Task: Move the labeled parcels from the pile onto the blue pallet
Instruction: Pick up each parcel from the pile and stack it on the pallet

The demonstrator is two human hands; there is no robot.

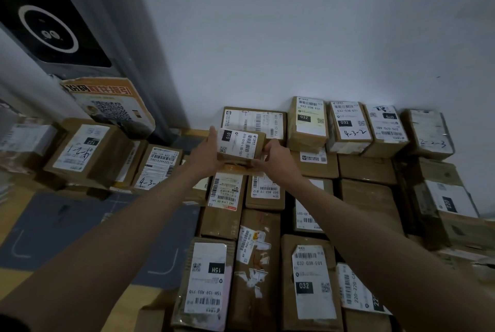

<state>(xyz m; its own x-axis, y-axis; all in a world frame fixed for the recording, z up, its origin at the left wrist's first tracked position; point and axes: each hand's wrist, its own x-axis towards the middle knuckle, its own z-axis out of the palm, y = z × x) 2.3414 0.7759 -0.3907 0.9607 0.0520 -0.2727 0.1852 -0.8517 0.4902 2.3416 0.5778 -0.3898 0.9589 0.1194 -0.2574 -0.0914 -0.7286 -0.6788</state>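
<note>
Head view: both hands clasp one small labeled parcel (239, 147) at arm's length, toward 12 o'clock. The left hand (206, 153) grips its 9 o'clock end, the right hand (276, 156) its 3 o'clock end, so its long axis runs between them, above the stacked boxes (308, 278). No blue pallet shows.

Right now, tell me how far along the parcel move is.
Done: rows of labeled parcels already lie packed flat along the wall; the blue pallet itself is hidden. In hand: the left hand and right hand hold a small parcel marked 010 above them. Left: boxes remain piled at left.
</note>
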